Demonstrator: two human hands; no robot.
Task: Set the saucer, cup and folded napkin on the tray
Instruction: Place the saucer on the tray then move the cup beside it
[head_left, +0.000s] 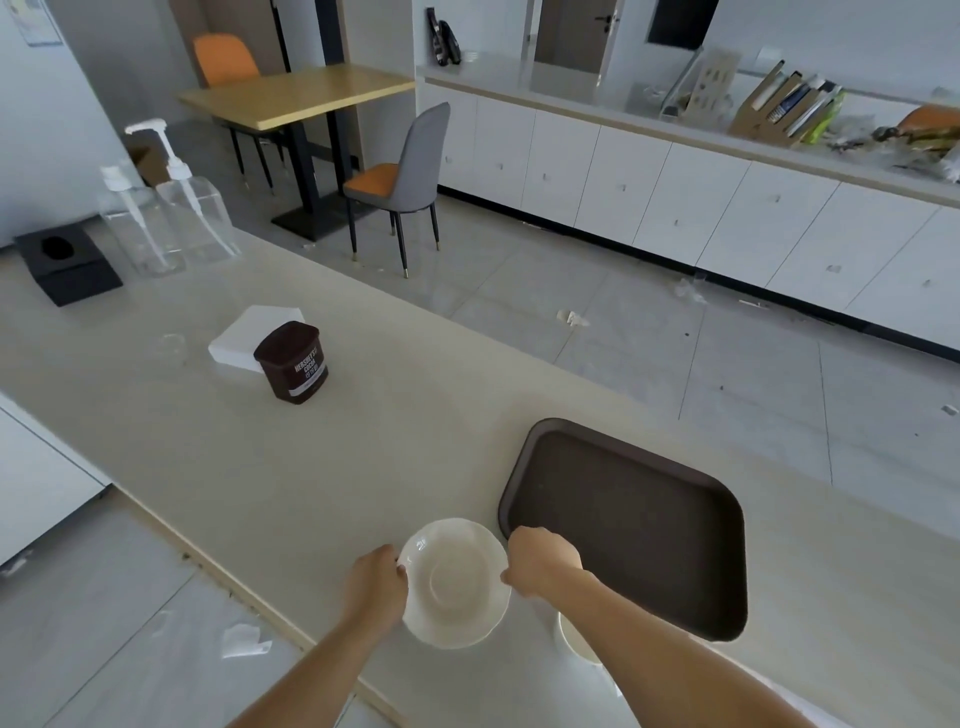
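Saucer (454, 582): white, round, scalloped rim; pinched at opposite edges by left hand (375, 581) and right hand (540, 562)
Tray (631, 525): dark brown, just beside saucer on desk (322, 467)
Cup (574, 636): partly hidden under right forearm
Napkin (241, 338): well apart, behind cocoa tub (292, 361)

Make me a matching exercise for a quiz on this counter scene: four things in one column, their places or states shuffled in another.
Things:
1. white round ceramic saucer
2. dark brown rectangular plastic tray
3. brown cocoa tub
4. white cup

States:
A. mostly hidden under the right forearm
B. nothing on it
C. gripped at its rim by both hands
D. beside a white napkin stack

Pairs: 1-C, 2-B, 3-D, 4-A
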